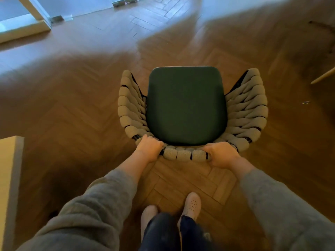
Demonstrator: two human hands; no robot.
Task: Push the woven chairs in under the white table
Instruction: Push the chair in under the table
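Note:
A woven chair with a dark green seat cushion and thick beige braided arms and back stands on the wooden floor straight in front of me, its seat facing away. My left hand grips the back rim at its left end. My right hand grips the same rim at its right end. Both arms wear grey sleeves. A pale slab edge at the lower left may be the white table; I cannot tell for sure.
Herringbone wooden floor spreads all around the chair. A white frame and glass panels stand at the far upper left. A light wooden leg and dark furniture sit at the right edge. My two feet are just behind the chair.

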